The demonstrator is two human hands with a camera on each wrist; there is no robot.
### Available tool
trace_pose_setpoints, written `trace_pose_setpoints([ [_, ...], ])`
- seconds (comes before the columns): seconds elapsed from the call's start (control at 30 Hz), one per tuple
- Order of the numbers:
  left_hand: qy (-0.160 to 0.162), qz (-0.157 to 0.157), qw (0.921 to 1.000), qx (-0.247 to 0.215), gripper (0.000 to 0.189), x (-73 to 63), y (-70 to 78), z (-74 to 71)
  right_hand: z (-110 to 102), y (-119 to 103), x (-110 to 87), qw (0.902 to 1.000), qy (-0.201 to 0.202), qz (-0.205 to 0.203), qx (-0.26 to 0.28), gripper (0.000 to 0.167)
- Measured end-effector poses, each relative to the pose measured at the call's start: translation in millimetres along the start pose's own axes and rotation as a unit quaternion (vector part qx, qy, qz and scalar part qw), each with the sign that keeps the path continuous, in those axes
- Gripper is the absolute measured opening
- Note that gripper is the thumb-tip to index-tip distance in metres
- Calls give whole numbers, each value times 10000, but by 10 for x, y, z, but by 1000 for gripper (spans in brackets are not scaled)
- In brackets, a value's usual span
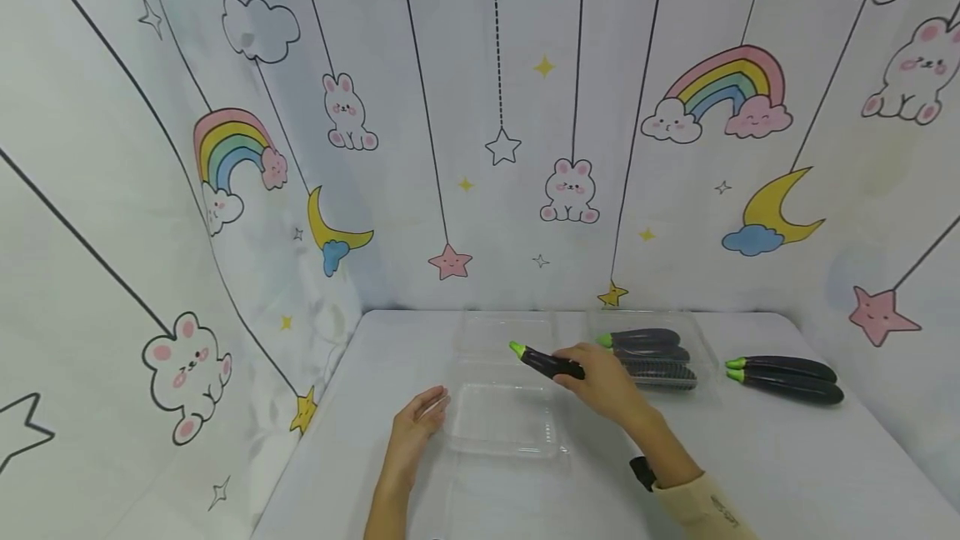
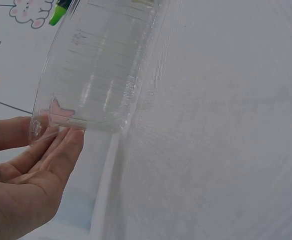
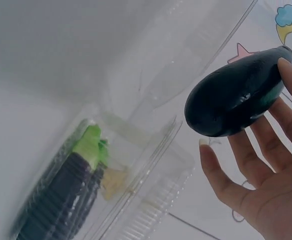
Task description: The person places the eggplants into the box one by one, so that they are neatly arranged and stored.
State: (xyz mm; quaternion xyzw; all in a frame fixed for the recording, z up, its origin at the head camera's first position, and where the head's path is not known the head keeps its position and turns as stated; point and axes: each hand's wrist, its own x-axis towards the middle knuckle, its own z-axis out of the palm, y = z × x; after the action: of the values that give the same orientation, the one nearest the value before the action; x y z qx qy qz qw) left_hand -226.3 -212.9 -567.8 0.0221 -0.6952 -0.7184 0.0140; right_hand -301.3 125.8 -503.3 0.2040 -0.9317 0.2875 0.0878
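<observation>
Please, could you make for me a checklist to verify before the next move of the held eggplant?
1. Right hand holds the eggplant: ok.
2. Near clear plastic container is empty: ok.
3. Left hand is at this container's left edge: ok.
4. Left hand's hold is firm: cannot tell.
5. Held eggplant is over this container: not ok; in the head view it appears beyond the far right corner.
6. Two loose eggplants are away from both hands: ok.
</observation>
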Motion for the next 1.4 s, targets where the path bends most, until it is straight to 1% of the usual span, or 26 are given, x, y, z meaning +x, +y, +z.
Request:
trace_pose_setpoints([
  [0.3, -97, 29, 9999, -58, 49, -11, -11, 1, 80, -73, 60, 9993, -131, -307, 139, 41],
  [0.37, -109, 29, 9999, -67, 49, -8, -15, -3, 98, -90, 74, 9993, -138, -310, 162, 41],
  [0.53, -81, 15, 9999, -112, 49, 3, -14, -8, 159, -130, 120, 9996, -107, -272, -11, 41],
  [0.73, -23, -10, 10000, -81, 48, 5, -13, -8, 245, -200, 165, 9995, -126, -299, 43, 41],
  [0.97, 8, -16, 10000, -26, 47, 11, -30, -7, 346, -272, 200, 9989, -120, -436, 93, 39],
  [1.2, 49, -31, 10000, -38, 47, 25, -32, 2, 445, -349, 249, 9995, -123, -296, 70, 35],
  [1.4, 130, -44, 9999, -15, 46, 32, -23, 15, 586, -327, 305, 9991, -166, -393, 5, 36],
])
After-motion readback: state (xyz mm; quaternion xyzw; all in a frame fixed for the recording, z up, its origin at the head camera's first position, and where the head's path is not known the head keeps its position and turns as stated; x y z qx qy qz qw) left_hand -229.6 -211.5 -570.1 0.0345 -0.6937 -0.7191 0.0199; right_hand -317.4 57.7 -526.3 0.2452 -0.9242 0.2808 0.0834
